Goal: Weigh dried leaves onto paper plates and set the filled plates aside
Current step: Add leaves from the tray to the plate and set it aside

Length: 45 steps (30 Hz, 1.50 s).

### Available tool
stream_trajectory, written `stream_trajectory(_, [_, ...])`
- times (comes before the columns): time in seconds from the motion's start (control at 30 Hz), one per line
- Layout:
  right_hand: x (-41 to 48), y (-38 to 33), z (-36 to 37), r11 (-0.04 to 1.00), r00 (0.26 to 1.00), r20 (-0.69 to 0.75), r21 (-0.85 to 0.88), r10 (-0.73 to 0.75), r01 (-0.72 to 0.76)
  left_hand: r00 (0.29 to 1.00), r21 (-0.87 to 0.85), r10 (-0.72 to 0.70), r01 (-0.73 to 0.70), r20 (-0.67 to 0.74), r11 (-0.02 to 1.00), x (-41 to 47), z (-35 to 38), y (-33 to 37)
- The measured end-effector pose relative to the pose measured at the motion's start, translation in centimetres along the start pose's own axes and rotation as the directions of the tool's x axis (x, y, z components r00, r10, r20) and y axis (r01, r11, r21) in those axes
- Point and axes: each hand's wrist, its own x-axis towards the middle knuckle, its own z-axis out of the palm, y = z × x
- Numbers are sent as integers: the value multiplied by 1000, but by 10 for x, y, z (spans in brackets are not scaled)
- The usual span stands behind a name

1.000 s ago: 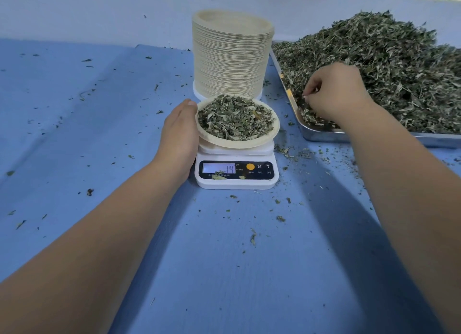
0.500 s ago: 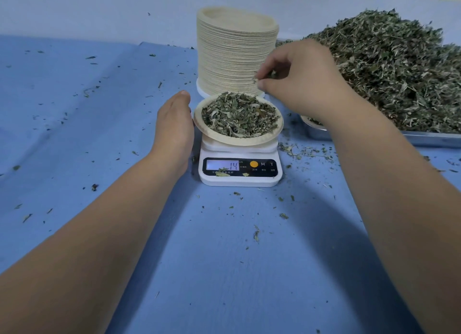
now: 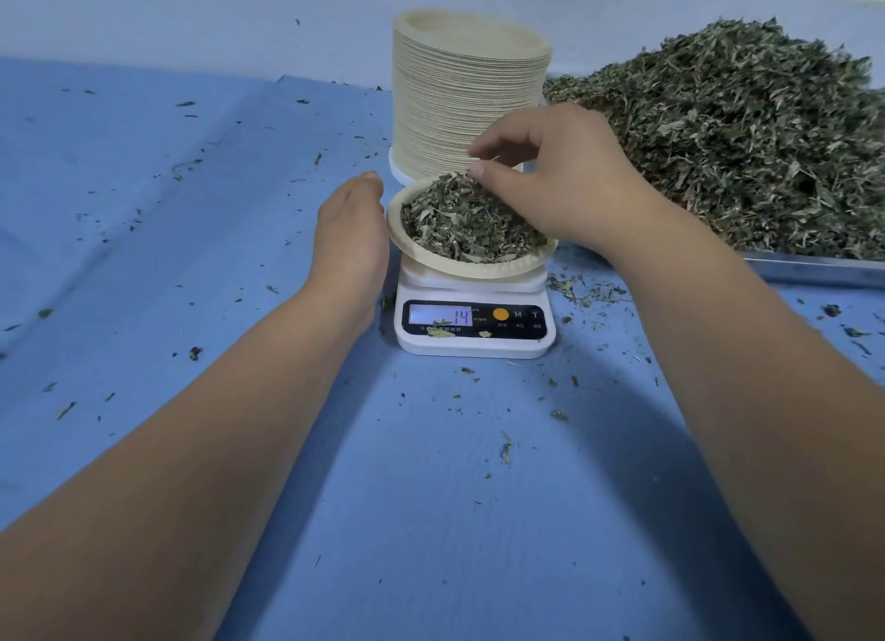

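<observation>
Head view showed the paper plate (image 3: pixel 479 271) sitting open side up on the white scale (image 3: pixel 474 341). It was round, with no long axis, and heaped with dried leaves (image 3: pixel 455 228). The left hand (image 3: pixel 352 238) stood edge-on just beside the plate's left rim, fingers straight and together, pointing away from the person. The right hand (image 3: pixel 560 185) hovered over the plate's far right part, fingers curled, thumb tip at the top of the leaves. Whether it pinched any could not be told. The display read 14. Behind stood a stack of plates (image 3: pixel 469 94). At right a metal tray (image 3: pixel 814 269) held a leaf heap (image 3: pixel 742 137).
</observation>
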Motion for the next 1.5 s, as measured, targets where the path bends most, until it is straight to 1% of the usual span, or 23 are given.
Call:
stream_trajectory(0.13, [-10, 5, -2, 999, 998, -50, 27, 25, -24, 999, 23, 28, -28, 23, 999, -7, -1, 4])
stream_trajectory(0.23, [-18, 9, -1, 998, 995, -90, 59, 42, -37, 999, 49, 37, -37, 13, 998, -8, 0, 3])
stream_trajectory(0.3, [-26, 14, -1, 997, 990, -125, 45, 64, -59, 998, 120, 69, -69, 5, 990, -13, 2, 6])
stream_trajectory(0.37, [-36, 19, -1, 995, 985, -144, -5, 99, -100, 998, 179, 64, -67, 24, 982, -19, 3, 10])
stream_trajectory(0.47, [-50, 27, 1, 982, 982, -128, -105, 140, -154, 992, 131, 103, -112, 71, 985, -27, 7, 13])
stream_trajectory(0.57, [-56, 34, 3, 965, 974, -61, -140, 216, -223, 990, 150, 107, -120, 93, 981, -28, 7, 13])
stream_trajectory(0.67, [-57, 37, 4, 957, 963, -25, -105, 268, -269, 995, 122, 85, -91, 59, 988, -24, 4, 11])
stream_trajectory(0.77, [-57, 41, 7, 958, 961, -15, -74, 277, -277, 996, 105, 72, -78, 59, 991, -22, 3, 9])
stream_trajectory(0.93, [-56, 44, 12, 951, 951, 3, -1, 309, -309, 994, 107, 94, -100, 64, 989, -19, 3, 6])
stream_trajectory(1.0, [-55, 44, 12, 946, 947, -5, 41, 321, -320, 993, 59, 64, -70, 95, 996, -16, 1, 5])
stream_trajectory(1.07, [-54, 45, 11, 943, 945, -34, 83, 325, -321, 995, -12, 65, -64, 77, 998, -9, 0, 1])
stream_trajectory(1.1, [-53, 45, 10, 945, 946, -51, 93, 320, -315, 996, -21, 52, -50, 68, 999, -8, 0, 2])
stream_trajectory(1.2, [-53, 45, 8, 946, 946, -79, 107, 315, -306, 994, -45, 45, -41, 100, 998, -8, 0, 5])
stream_trajectory(1.33, [-54, 44, 7, 944, 945, -55, 90, 322, -316, 989, -52, 54, -47, 141, 998, -8, 0, 4])
stream_trajectory(1.4, [-54, 45, 8, 944, 945, -47, 83, 323, -318, 988, -24, 65, -62, 142, 998, -7, 0, 1])
stream_trajectory(1.5, [-54, 47, 8, 942, 942, -55, 76, 330, -326, 992, -28, 33, -30, 125, 999, -7, 1, -2])
